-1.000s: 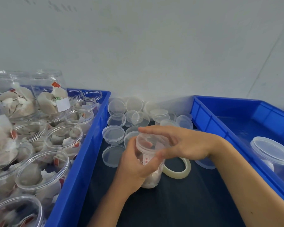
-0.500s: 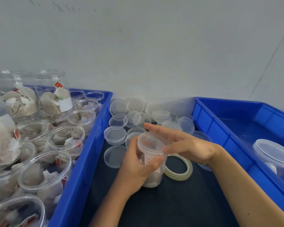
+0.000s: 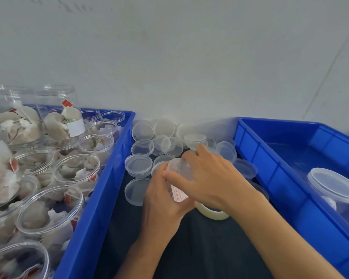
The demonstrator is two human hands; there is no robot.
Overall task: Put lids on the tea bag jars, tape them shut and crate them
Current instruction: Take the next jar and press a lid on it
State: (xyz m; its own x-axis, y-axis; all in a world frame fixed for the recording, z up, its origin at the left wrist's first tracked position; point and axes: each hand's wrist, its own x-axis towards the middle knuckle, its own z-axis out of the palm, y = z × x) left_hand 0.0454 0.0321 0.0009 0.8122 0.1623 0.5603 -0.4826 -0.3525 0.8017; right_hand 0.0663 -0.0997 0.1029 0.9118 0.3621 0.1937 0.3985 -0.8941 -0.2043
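A clear tea bag jar [image 3: 179, 195] stands on the dark mat between two blue crates. My left hand [image 3: 163, 200] grips its side from the near left. My right hand [image 3: 208, 178] covers the clear lid [image 3: 177, 167] on top of the jar, fingers curved over its rim. A roll of clear tape [image 3: 213, 213] lies flat on the mat just right of the jar, partly hidden under my right wrist. The left blue crate [image 3: 107, 178] holds several open jars of tea bags [image 3: 77, 170]. One lidded jar [image 3: 333, 190] stands in the right blue crate [image 3: 280, 172].
Several loose clear lids [image 3: 139, 165] lie scattered on the mat behind and left of the jar, up to the grey wall. Two taller jars [image 3: 63, 115] are stacked at the back of the left crate. Dark mat [image 3: 199, 248] lies bare in front of me.
My right hand has moved from the jar's right side onto the lid, now covering its top. The left hand keeps its hold on the jar's body.
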